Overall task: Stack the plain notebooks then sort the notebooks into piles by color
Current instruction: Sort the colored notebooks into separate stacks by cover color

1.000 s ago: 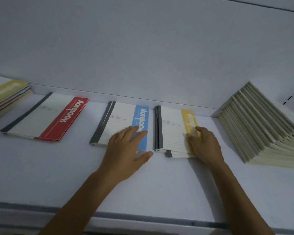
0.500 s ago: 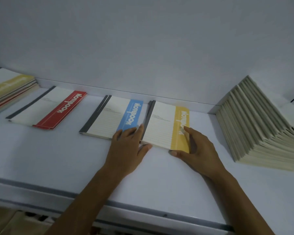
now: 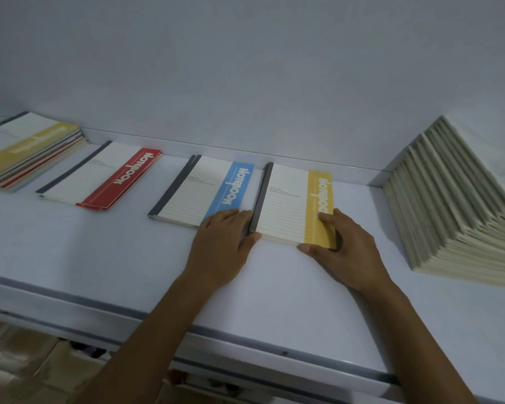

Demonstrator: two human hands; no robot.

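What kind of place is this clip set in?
Probably a stationery shop or stockroom: a white shelf, a tall stack of plain notebooks, and a mixed pile of notebooks waiting at the far left.

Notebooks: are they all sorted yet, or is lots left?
Done: plain stack at right; red pile and blue pile started. In hand: left hand presses, right hand holds the yellow pile, apparently squaring it. Left: the mixed stack at far left, unsorted.

Right of the yellow-banded white notebook pile (image 3: 286, 205), the white shelf (image 3: 359, 199) lies open up to the slanted stack of plain cream notebooks (image 3: 455, 199). Left, the blue-banded notebook pile (image 3: 193, 193) sits just beside it. Behind, the white wall (image 3: 245, 83) blocks.
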